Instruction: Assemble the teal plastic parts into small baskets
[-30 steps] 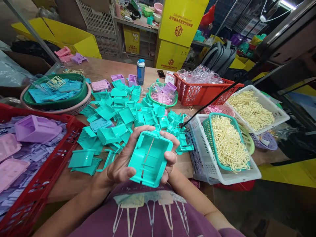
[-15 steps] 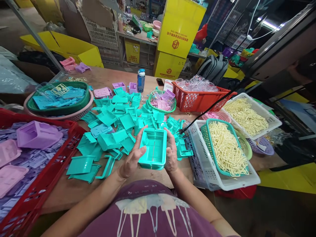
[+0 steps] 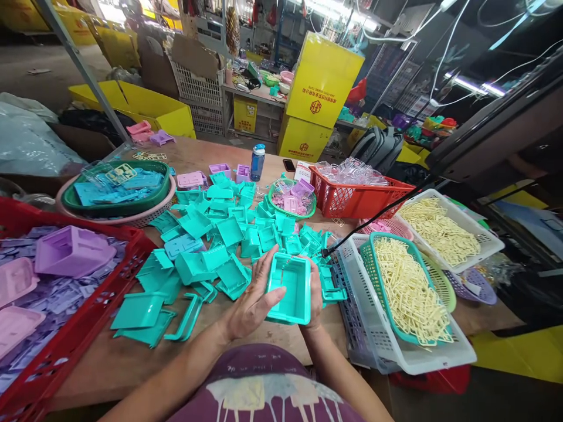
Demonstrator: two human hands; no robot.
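Note:
Between my two hands is a teal plastic box (image 3: 290, 287), its open side facing up towards me and slightly tilted. My left hand (image 3: 255, 296) presses against its left wall, with the thumb over the near left rim. On the other side my right hand (image 3: 315, 296) grips the right wall; most of its fingers are hidden behind the box. Just beyond the hands spreads a heap of loose teal plastic parts (image 3: 229, 231). A teal frame-shaped piece (image 3: 185, 316) and a curved teal panel (image 3: 137, 309) lie left of my left forearm.
At left stands a red crate (image 3: 101, 293) of purple parts, with a green basket (image 3: 112, 202) of blue pieces behind. On the right are a white crate (image 3: 457, 360), a teal basket (image 3: 368, 258) of cream pieces and a red basket (image 3: 352, 202). A blue bottle (image 3: 257, 164) stands behind the heap.
The box has turned slightly and shifted right and down in view, with both hands still on it. My left thumb now reaches over the rim. The whole view has tipped upward.

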